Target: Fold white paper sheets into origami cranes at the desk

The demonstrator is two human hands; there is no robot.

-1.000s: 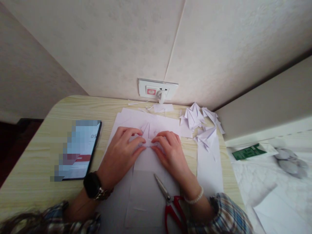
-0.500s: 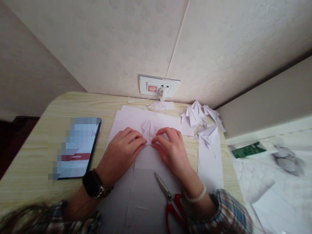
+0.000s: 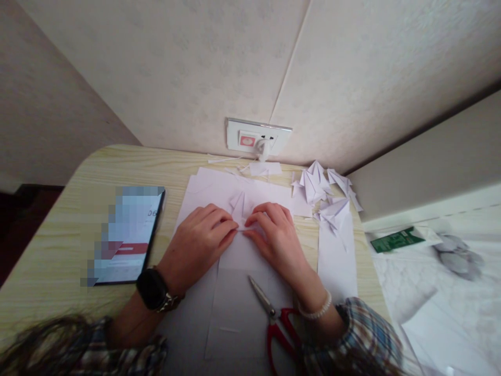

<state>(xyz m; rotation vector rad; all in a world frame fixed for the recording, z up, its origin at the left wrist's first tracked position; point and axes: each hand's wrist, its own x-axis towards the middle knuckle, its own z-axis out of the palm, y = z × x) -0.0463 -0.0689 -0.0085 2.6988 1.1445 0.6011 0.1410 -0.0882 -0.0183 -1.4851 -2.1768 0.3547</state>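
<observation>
A small folded white paper piece lies on white sheets in the middle of the wooden table. My left hand, with a black watch at the wrist, presses its curled fingers on the piece from the left. My right hand, a bead bracelet at its wrist, presses on it from the right. The fingertips of both hands meet at the fold. Most of the piece is hidden under the fingers.
Red-handled scissors lie near my right wrist. A phone rests at the left. Several folded paper figures are piled at the back right. A wall socket is behind; a green packet lies on the right surface.
The hands stay on the folded piece, fingers sliding slightly closer together over the crease. The camera view shifted a little downward and left.
</observation>
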